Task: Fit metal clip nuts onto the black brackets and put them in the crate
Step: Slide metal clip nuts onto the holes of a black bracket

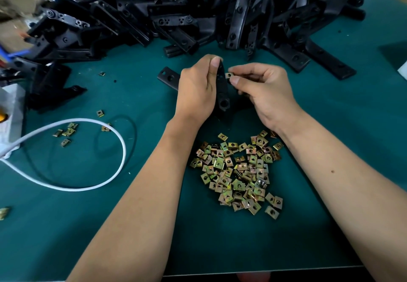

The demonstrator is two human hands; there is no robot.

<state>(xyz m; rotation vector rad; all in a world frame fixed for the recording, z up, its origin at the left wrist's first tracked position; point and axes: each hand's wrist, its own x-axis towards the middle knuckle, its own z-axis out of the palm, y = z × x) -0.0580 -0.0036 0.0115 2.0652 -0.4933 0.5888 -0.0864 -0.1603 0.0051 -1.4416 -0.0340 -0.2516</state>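
Left hand (196, 90) is gripping a black bracket (222, 92) upright just above the green desk (330, 116), fingers curled round its upper end, thumb on the near face. Right hand (262, 92) is pinching one metal clip nut (229, 75) between thumb and forefinger, its grip clenched on that nut, and is presenting it to the right edge of the bracket near the top. Nut and bracket are touching or very nearly so; I cannot tell whether the nut is already partly seated.

Judgement on the step: the clip is going on edgewise, so the open mouth of the nut should be facing the bracket edge and lined up with a hole in the bracket before any push. The left hand is doing well to be bracing the bracket close to the fitting point; that should be limiting flex. A thumb push straight along the plate, not at an angle, is probably what keeps the clip from skewing or springing off.

Supply: a loose pile of clip nuts (239, 173) is lying near the desk's front edge between the forearms; a heap of unfitted brackets (198, 12) is filling the far side. A few stray nuts (67, 130) are lying by a white cable (110, 134) at left. No crate is clearly in view, so the drop-off spot is unconfirmed.
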